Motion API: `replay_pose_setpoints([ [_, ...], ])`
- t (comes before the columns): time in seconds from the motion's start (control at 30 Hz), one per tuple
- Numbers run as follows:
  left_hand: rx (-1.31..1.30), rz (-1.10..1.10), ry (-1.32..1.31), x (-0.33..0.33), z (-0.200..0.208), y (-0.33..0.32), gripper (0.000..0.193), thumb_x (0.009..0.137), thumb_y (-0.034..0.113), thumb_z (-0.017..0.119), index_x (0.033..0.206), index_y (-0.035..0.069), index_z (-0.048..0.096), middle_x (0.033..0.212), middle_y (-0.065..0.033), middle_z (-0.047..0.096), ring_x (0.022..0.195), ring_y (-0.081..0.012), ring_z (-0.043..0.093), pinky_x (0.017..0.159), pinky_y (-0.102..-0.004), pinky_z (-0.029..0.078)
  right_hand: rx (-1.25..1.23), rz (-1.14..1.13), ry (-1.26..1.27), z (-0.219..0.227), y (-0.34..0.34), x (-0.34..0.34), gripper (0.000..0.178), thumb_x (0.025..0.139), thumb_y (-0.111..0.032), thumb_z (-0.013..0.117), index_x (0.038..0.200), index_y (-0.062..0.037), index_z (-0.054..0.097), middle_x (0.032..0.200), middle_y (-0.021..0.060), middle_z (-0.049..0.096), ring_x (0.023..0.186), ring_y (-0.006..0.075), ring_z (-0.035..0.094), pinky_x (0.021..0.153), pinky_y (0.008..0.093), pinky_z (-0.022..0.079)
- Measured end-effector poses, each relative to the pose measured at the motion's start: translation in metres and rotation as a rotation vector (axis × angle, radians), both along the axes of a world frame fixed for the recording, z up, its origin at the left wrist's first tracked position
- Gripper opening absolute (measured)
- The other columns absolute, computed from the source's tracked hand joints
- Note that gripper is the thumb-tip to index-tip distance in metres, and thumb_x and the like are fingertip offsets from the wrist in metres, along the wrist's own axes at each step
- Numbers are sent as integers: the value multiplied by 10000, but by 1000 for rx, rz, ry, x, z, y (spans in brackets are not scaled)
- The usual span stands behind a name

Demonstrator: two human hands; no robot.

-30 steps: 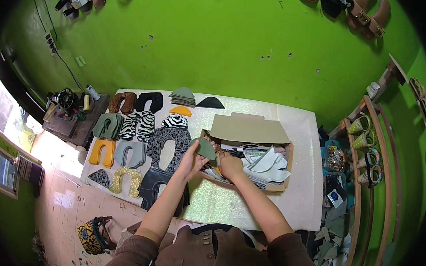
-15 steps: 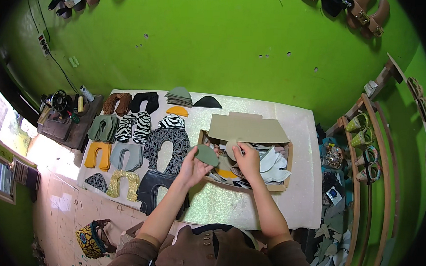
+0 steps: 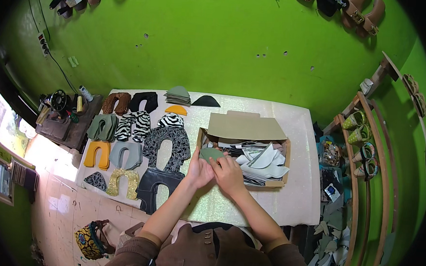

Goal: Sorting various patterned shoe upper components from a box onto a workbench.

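Note:
Just over the left side of the cardboard box [image 3: 245, 126], a green half-round cut piece [image 3: 212, 154] is held between my hands. My left hand [image 3: 200, 173] grips it from the left, palm turned up. My right hand [image 3: 228, 174] has come against it from the right, fingers closed at its lower edge. Whether a second piece lies beneath it is hidden. Inside the box are many cut scraps, among them white pieces [image 3: 269, 160]. A stack of green half-rounds [image 3: 178, 94], a yellow half-round [image 3: 176, 110] and a black one [image 3: 206, 101] lie at the table's far edge.
Left of the box, U-shaped pieces lie in rows: yellow [image 3: 91, 155], grey [image 3: 132, 156], zebra-striped [image 3: 123, 129], glittery gold [image 3: 122, 193] and black [image 3: 146, 191]. A sewing machine [image 3: 59, 100] stands far left. A wooden rack [image 3: 362, 157] with shoes is at the right.
My right hand has moved left and nearer, out from over the box, to meet the left hand. The tan rounded piece it held is no longer visible.

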State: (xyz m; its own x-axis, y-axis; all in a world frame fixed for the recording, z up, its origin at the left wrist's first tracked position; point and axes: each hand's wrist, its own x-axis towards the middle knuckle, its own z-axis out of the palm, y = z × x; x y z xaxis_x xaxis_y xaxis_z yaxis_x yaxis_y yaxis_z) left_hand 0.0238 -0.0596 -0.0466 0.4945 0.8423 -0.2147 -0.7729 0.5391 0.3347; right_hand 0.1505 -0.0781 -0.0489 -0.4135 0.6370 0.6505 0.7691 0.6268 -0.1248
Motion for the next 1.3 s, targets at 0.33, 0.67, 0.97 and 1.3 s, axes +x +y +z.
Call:
replay_pose_setpoints([
  [0.33, -30, 5, 25, -14, -20, -19, 549, 939, 422, 151, 1182, 8, 418, 1116, -111, 543, 1024, -206, 525, 940, -331, 381, 25, -7, -1, 3, -10, -7, 298, 730, -130, 534, 1007, -53, 611, 890, 66, 554, 786, 224, 523, 661, 326, 413],
  [0.67, 28, 55, 213, -45, -23, -27, 527, 927, 482, 250, 1195, 55, 405, 1114, -82, 534, 961, -152, 541, 854, -288, 441, -281, -42, 231, -4, -22, -48, 304, 756, -164, 563, 1031, -39, 598, 1045, 133, 483, 933, 295, 463, 835, 406, 365],
  [0.97, 0, 181, 324, -79, -12, -6, 396, 955, 330, 306, 1187, 26, 408, 1155, -112, 516, 1064, -205, 504, 955, -343, 367, -1144, 32, 1230, -20, 10, -75, 221, 868, -102, 530, 1066, -3, 517, 871, 9, 553, 701, 57, 500, 624, 190, 420],
  [1.3, 331, 164, 1057, -157, -3, 48, 214, 882, 225, 538, 927, 23, 593, 644, 35, 502, 532, -31, 412, 489, -175, 349, -895, -18, 984, -2, 77, -106, 201, 838, -97, 567, 1011, 5, 564, 775, 9, 580, 654, 63, 510, 587, 201, 414],
])
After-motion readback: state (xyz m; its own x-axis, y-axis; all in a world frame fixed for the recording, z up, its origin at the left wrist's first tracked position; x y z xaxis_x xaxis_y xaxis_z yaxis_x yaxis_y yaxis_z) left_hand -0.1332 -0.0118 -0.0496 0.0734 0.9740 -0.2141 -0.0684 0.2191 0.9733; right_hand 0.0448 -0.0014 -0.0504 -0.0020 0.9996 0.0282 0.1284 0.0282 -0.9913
